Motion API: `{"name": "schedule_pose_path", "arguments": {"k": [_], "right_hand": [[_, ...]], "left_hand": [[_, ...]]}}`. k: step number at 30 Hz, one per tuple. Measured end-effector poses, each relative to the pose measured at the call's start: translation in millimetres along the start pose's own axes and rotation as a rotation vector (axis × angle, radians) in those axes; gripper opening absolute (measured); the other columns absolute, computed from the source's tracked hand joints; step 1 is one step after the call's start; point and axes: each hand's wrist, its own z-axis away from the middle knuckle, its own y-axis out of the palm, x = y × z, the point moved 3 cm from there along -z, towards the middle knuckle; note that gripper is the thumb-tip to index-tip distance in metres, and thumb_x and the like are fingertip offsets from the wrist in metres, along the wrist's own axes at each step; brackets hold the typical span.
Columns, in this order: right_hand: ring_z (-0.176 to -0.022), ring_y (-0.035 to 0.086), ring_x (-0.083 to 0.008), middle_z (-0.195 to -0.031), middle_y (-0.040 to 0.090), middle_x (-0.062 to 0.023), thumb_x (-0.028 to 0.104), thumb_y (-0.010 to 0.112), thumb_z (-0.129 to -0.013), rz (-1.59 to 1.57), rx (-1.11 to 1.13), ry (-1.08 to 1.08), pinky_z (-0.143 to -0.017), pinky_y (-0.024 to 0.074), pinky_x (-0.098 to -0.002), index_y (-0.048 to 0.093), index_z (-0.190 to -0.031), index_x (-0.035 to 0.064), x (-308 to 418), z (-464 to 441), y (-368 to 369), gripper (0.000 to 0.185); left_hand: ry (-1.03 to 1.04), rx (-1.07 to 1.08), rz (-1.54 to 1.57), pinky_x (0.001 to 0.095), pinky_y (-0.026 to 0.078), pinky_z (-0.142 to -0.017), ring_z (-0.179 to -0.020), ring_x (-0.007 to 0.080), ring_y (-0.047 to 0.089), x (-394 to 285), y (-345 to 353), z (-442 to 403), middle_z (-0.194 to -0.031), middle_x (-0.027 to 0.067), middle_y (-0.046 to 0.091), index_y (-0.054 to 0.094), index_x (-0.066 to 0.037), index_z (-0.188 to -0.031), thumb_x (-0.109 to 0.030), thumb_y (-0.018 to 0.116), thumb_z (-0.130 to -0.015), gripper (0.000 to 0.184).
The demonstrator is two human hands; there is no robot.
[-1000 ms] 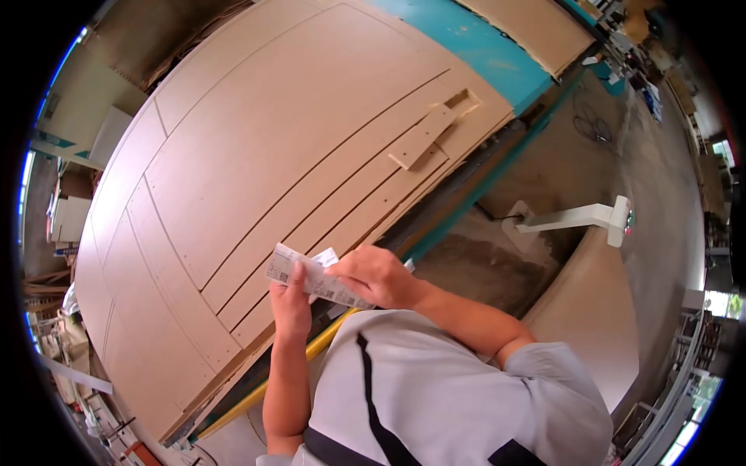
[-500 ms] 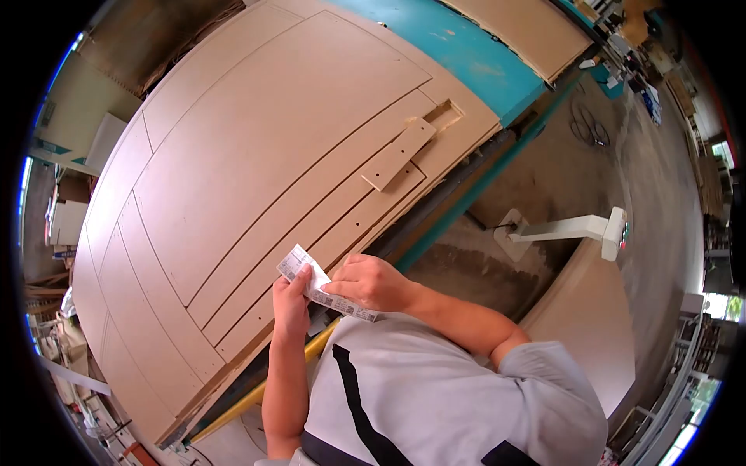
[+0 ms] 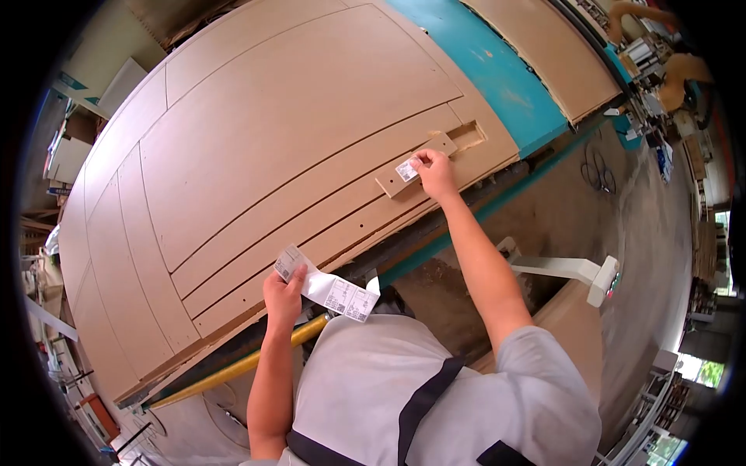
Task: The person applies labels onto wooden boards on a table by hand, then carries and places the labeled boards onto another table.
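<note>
Pinched in my left hand (image 3: 284, 293) is a strip of printed labels (image 3: 350, 300), bent and hanging to the right beyond the panel's front edge. My right hand (image 3: 435, 174) is closed on one small label (image 3: 406, 170) by its right side. That label lies over a narrow drilled wooden strip (image 3: 441, 144); whether it is stuck down I cannot tell. The wooden strip rests at a slant on a large tan board (image 3: 295, 116) cut with long grooves, next to a rectangular cutout (image 3: 468, 136).
Beyond the board is a turquoise table surface (image 3: 497, 85) with another tan panel (image 3: 544, 54) on it. A white arm-like stand (image 3: 563, 269) rises at my right. A yellow bar (image 3: 241, 365) runs below the board's front edge. Coiled cable (image 3: 598, 167) lies on the floor.
My right hand has moved away from the label strip, up and right to the wooden strip, with a single label. My left hand still holds the strip, which now hangs more unfolded.
</note>
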Motion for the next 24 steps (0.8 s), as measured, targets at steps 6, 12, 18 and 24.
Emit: {"name": "schedule_pose_path", "arguments": {"k": [6, 12, 18, 24], "right_hand": [[-0.089, 0.07, -0.0275, -0.094, 0.072, -0.0135, 0.019, 0.083, -0.087, 0.17, 0.041, -0.066, -0.083, 0.0569, -0.0405, 0.078, -0.097, 0.0048, -1, -6, 9, 0.019], [-0.082, 0.066, -0.0136, -0.09, 0.072, -0.0065, 0.016, 0.08, -0.092, -0.357, 0.153, 0.191, -0.074, 0.0541, -0.0318, 0.076, -0.095, 0.0016, -33, -17, 21, 0.015], [-0.082, 0.064, -0.0102, -0.092, 0.072, -0.0039, 0.011, 0.073, -0.099, -0.723, 0.153, 0.241, -0.073, 0.052, -0.028, 0.071, -0.101, -0.0021, -26, -21, 14, 0.014], [-0.082, 0.065, -0.0107, -0.093, 0.073, -0.0044, 0.012, 0.071, -0.1, -0.553, 0.187, 0.205, -0.075, 0.0535, -0.0286, 0.07, -0.101, -0.0025, -29, -20, 21, 0.014]], "left_hand": [[-0.068, 0.017, 0.051, 0.0306, 0.055, -0.072, -0.078, 0.012, 0.066, 14, -2, 12, -0.089, 0.0067, 0.076, 0.074, 0.006, -0.099, -0.02, 0.075, -0.1, 0.026], [-0.085, 0.02, 0.021, 0.0306, 0.055, -0.072, -0.078, 0.012, 0.067, 18, -5, 13, -0.089, 0.0071, 0.076, 0.074, 0.006, -0.099, -0.019, 0.074, -0.1, 0.025], [-0.081, 0.052, -0.014, 0.0314, 0.055, -0.071, -0.077, 0.0125, 0.067, 14, 6, 11, -0.088, 0.0075, 0.076, 0.074, 0.006, -0.099, -0.021, 0.075, -0.099, 0.027], [-0.083, 0.102, -0.107, 0.0319, 0.055, -0.071, -0.077, 0.0132, 0.068, 8, 14, 10, -0.087, 0.0085, 0.076, 0.074, 0.007, -0.099, -0.022, 0.076, -0.098, 0.029]]}}
